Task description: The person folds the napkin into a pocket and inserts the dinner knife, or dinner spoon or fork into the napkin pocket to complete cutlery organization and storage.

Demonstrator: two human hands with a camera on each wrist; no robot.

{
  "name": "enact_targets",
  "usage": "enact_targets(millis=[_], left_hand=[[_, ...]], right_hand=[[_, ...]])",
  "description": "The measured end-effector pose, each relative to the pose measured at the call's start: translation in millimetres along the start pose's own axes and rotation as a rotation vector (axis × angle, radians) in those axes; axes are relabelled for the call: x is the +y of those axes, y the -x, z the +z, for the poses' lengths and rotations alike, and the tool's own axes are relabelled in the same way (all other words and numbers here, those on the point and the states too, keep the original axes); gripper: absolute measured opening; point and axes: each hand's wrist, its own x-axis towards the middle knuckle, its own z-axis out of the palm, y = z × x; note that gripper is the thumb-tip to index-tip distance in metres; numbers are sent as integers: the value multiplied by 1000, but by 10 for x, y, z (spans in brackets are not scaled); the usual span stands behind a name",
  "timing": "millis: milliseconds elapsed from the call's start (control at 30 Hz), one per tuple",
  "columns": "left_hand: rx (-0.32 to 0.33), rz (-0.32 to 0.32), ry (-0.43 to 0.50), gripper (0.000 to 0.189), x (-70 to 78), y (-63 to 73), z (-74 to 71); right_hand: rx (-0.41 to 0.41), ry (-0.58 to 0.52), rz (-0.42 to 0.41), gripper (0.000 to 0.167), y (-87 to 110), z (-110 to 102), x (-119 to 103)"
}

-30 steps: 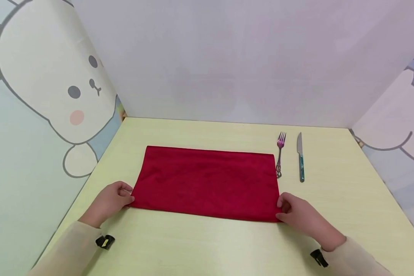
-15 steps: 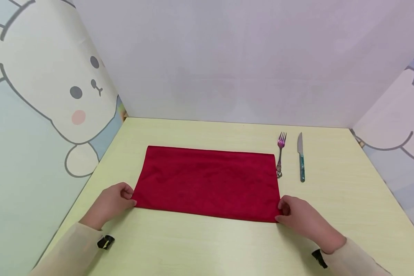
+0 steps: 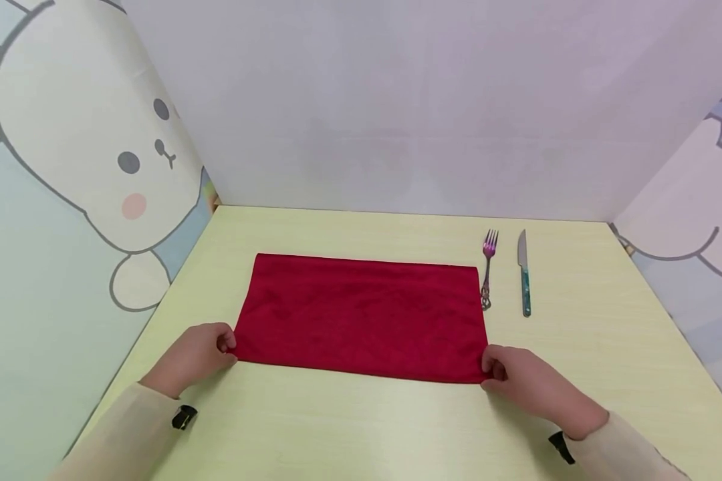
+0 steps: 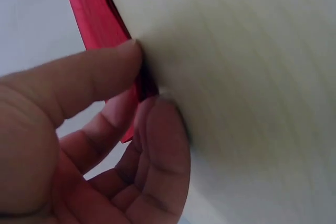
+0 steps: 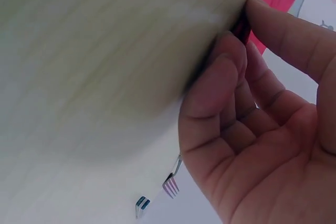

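Note:
A red cloth [image 3: 361, 317], folded into a wide rectangle, lies flat in the middle of the table in the head view. My left hand [image 3: 195, 354] pinches its near left corner between thumb and curled fingers. At the near right corner, my right hand [image 3: 526, 381] does the same. In the left wrist view, the thumb [image 4: 100, 77] lies against the edge of the red cloth [image 4: 100, 19], and the fingers curl around the corner. The right wrist view has the thumb [image 5: 289, 32] at the cloth's edge, the corner partly hidden by the fingers.
A fork [image 3: 488, 267] lies close along the cloth's right edge, its handle end almost at the cloth. Farther right is a knife [image 3: 524, 274] with a teal handle. The pale table [image 3: 349, 427] meets a plain wall [image 3: 397, 113] at the back and cartoon-printed walls at both sides.
My left fingertips have drawn in closer to the thumb at the near left corner. The right hand has shifted very slightly. The cloth, fork and knife lie practically where they were.

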Motion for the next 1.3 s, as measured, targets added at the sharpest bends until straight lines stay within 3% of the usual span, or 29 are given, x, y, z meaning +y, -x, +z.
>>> enact_targets(millis=[300, 467, 567, 667, 767, 867, 1133, 1300], left_hand=[[15, -37, 0, 14, 2, 11, 15], [20, -22, -32, 12, 3, 17, 1], [69, 53, -133, 13, 26, 26, -5], [99, 170, -245, 24, 65, 33, 7], [58, 274, -298, 37, 102, 36, 44], [2, 310, -304, 41, 121, 48, 84], [-40, 302, -306, 50, 121, 100, 109], [-77, 281, -298, 50, 154, 95, 68]], right_hand=[[18, 8, 22, 19, -20, 7, 15], [40, 83, -36, 19, -16, -22, -1], [100, 197, -124, 24, -10, -28, -21], [120, 309, -218, 47, 1, -1, -30], [74, 361, -284, 71, 20, 53, -25], [37, 383, -302, 81, 45, 98, -21], [6, 409, -314, 82, 84, 99, -41], [-7, 368, -282, 76, 44, 40, -94]])
